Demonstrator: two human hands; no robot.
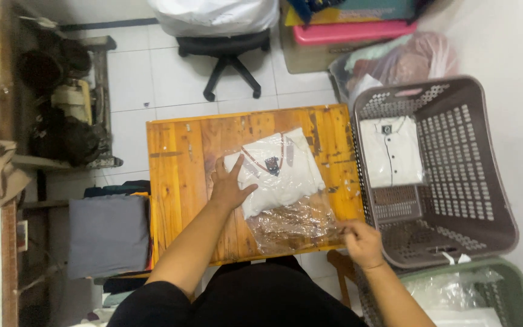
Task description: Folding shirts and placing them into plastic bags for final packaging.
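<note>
White floor tiles surround a small orange wooden bench (177, 181), and we're right over the action. Left hand (228, 188) is flat and spread wide, palm pressing down on the near-left corner of the folded white shirt (279, 172) inside its clear plastic bag (295, 221), closed around nothing, just pinning. Right hand (363, 241) has its grip pinched shut on the loose open end of that bag at the bench's near right edge, film stretched and crinkled between the two hands. The shirt sits near the middle of the bench, collar end away from the person, already well inside the sleeve. By the look of it, this is the bagging step almost done: garment seated, tail of the bag still slack. A next move would call for keeping the left palm steady while the spare film is smoothed or folded flat, without dragging the shirt off square. Just right of the bench stands a grey laundry basket (485, 181) with one bagged white shirt (391, 151) lying in it; a green basket (516, 284) sits nearer, an office chair (228, 51) beyond, folded dark cloth (107, 233) to the left.
</note>
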